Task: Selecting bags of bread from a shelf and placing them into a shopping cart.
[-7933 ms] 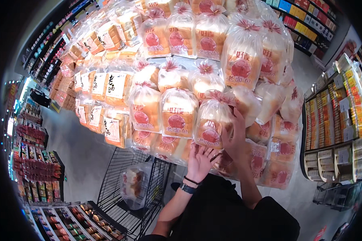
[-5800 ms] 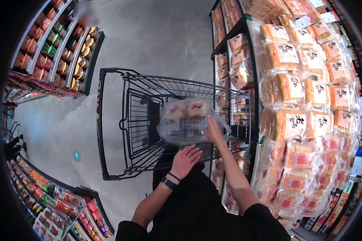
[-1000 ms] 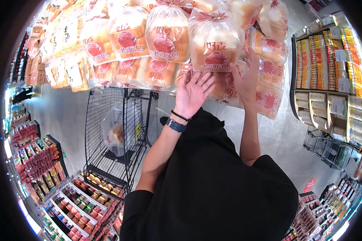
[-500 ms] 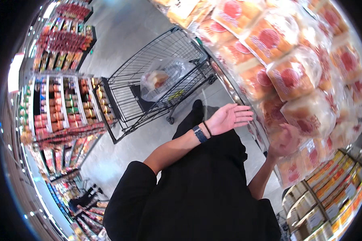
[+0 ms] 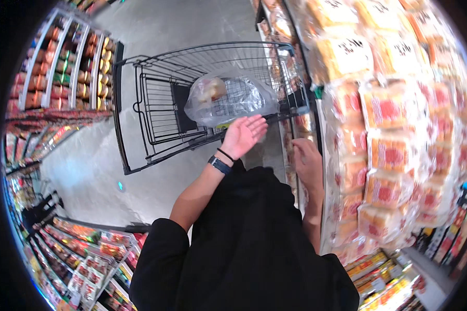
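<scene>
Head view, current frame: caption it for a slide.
Left hand open beside a shopping cart carrying a clear plastic bag, right hand near stacked packaged bread.

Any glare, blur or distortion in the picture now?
Head view: fisheye bows the rim of the black wire shopping cart; head view: highlights glint on the clear plastic bag inside it; head view: print on the golden plastic-wrapped bread loaves looks soft.

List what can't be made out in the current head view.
All in the head view:
- Whether the right hand holds anything: its curled fingers hide the palm.
- What the pale item is: the cloudy plastic bag veils it.
- The person's feet: hidden below the black clothing.
- Details of the farthest-right bread packs: blurred near the fisheye rim.
</scene>
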### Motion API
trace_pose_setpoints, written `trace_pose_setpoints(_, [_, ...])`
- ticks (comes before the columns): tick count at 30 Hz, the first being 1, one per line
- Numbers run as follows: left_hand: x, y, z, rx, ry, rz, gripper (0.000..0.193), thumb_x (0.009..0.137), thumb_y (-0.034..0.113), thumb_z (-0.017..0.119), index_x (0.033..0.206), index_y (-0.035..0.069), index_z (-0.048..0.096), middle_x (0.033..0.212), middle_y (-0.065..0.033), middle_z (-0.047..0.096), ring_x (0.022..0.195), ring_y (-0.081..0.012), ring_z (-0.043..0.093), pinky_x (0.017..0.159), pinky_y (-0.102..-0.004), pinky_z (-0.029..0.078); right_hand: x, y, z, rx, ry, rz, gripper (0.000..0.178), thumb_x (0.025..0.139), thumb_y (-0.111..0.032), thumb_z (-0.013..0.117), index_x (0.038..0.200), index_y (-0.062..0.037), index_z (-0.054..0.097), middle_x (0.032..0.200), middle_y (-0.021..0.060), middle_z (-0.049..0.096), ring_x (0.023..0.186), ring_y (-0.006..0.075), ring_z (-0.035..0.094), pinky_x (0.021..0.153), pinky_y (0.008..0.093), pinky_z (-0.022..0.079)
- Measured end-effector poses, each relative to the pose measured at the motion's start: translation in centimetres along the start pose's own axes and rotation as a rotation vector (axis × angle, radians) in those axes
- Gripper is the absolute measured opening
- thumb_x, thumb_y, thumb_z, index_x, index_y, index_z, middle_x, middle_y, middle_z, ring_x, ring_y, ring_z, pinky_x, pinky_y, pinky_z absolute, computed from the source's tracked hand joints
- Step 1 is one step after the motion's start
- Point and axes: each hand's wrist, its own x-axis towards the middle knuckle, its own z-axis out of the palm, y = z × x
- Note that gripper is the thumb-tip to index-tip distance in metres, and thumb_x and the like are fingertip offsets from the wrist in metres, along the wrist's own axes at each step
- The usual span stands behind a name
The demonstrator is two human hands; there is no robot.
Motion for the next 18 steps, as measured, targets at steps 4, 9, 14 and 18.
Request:
trace_pose_setpoints(4, [2.1, 7.7, -5.7, -0.052, 0.07, 0.18, 0.047, 0.101, 0.028, 0.047, 0.137, -0.003, 0.05, 0.136, -0.0195, 0.057, 0.129, -0.0327, 0.055, 0.113, -0.0471, 0.042, 6.6, -0.7, 9.6, 0.161, -0.287, -0.066, 0.019, 0.091, -0.001, 0.063, 0.11, -0.0017, 0.067, 0.115, 0.0157, 0.066, 0.109, 0.0347, 0.063, 0.091, 0.0404, 0.051])
trace_pose_setpoints(9, [6.1, 12.5, -15.3, -0.085, 0.416, 0.203, 0.057, 0.099, 0.031, 0.052, 0.145, 0.003, 0.034, 0.152, -0.0192, 0.039, 0.135, -0.0369, 0.048, 0.11, -0.0507, 0.043, 14.0, 4.1, 24.7, 0.136, -0.486, -0.038, 0.025, 0.094, -0.002, 0.058, 0.117, -0.0036, 0.066, 0.116, 0.0154, 0.064, 0.101, 0.0311, 0.064, 0.084, 0.0344, 0.052])
trace_pose_setpoints(14, [9.4, 16.2, -14.8, 0.032, 0.642, 0.151, 0.073, 0.098, 0.028, 0.054, 0.16, 0.016, 0.018, 0.156, -0.0115, 0.036, 0.137, -0.0305, 0.041, 0.105, -0.0455, 0.04, 19.8, 12.0, 35.6, -0.147, -0.616, 0.073, 0.043, 0.089, -0.006, 0.061, 0.131, -0.0009, 0.058, 0.126, 0.0237, 0.06, 0.12, 0.0428, 0.055, 0.104, 0.0471, 0.044])
trace_pose_setpoints(18, [7.0, 19.9, -11.9, 0.29, 0.716, 0.388, 0.088, 0.092, 0.006, 0.054, 0.165, 0.016, 0.006, 0.157, -0.0147, 0.032, 0.135, -0.0232, 0.044, 0.099, -0.0337, 0.043, 21.7, 9.8, 41.3, -0.187, -0.51, -0.083, 0.058, 0.083, -0.008, 0.066, 0.139, -0.0018, 0.051, 0.144, 0.0262, 0.049, 0.129, 0.0491, 0.046, 0.109, 0.0523, 0.04])
